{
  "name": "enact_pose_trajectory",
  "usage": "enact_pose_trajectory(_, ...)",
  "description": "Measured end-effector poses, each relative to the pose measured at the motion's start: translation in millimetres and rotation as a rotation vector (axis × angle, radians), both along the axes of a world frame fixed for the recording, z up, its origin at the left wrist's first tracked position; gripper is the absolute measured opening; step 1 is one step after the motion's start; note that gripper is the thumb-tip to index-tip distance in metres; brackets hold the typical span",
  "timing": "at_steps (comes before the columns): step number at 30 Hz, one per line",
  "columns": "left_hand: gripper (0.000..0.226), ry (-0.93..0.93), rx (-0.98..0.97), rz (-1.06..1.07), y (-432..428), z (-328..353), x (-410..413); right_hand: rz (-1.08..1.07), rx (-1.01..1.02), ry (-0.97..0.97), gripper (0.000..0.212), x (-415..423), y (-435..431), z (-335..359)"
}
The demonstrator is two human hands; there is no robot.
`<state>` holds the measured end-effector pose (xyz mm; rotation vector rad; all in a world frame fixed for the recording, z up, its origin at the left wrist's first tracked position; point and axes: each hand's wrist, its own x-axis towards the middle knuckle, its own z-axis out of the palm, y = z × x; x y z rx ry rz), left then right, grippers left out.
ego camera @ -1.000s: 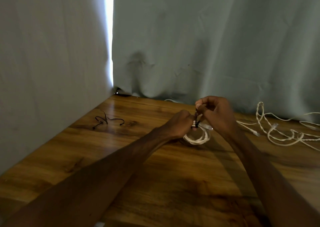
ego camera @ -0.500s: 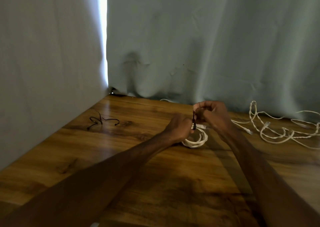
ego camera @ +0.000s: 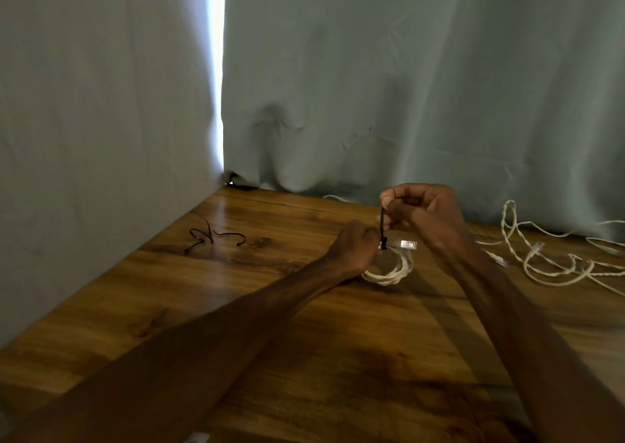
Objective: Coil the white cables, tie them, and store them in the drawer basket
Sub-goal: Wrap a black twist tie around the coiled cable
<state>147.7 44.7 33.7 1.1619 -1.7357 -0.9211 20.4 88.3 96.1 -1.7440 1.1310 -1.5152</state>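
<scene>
**Inspector:** What is recorded of the task item?

**Assessor:** A coiled white cable point(ego camera: 392, 273) is noted lying flat on the wooden table point(ego camera: 304, 341), directly beneath the hands. A pale plug point(ego camera: 408, 244) is seen projecting from the top of the coil toward 3 o'clock.

**Inspector:** And the left hand?

**Assessor:** The left hand point(ego camera: 355, 251) is found clenched on the coil at its 10 o'clock edge. The cable is gripped there, though the fingertips are hidden behind the knuckles.

**Inspector:** The right hand?

**Assessor:** The right hand point(ego camera: 429, 219) is held above the coil at 12 o'clock, fingers curled. A thin black tie point(ego camera: 383, 229) is pinched between thumb and forefinger. It is drawn taut, nearly upright, down to the bundle just beside the left knuckles.

**Inspector:** Other items?

**Assessor:** Loose white cables point(ego camera: 548, 260) are logged at 3 o'clock of the coil, uncoiled and well apart from it, along the foot of the grey-green cloth backdrop point(ego camera: 406, 87). Spare black ties point(ego camera: 211, 238) are noted at 9 o'clock, also well apart, in a small tangle near the left-hand cloth. A bright slit of light point(ego camera: 216, 70) is seen between the two cloth panels.
</scene>
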Motion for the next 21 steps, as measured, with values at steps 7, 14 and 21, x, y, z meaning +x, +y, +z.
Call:
enact_pose_trajectory(7,0.050,0.106,-0.089,-0.077,10,3,-9,-0.131,0.157,-0.229,0.009,-20,-15,-10)
enact_pose_trajectory(14,0.048,0.142,-0.124,-0.227,14,2,-3,-0.177,0.239,-0.274,0.011,-29,-25,-17)
enact_pose_trajectory(21,0.037,0.073,-0.193,-0.374,12,1,-2,-0.293,0.135,-0.127,0.012,-36,-26,-17)
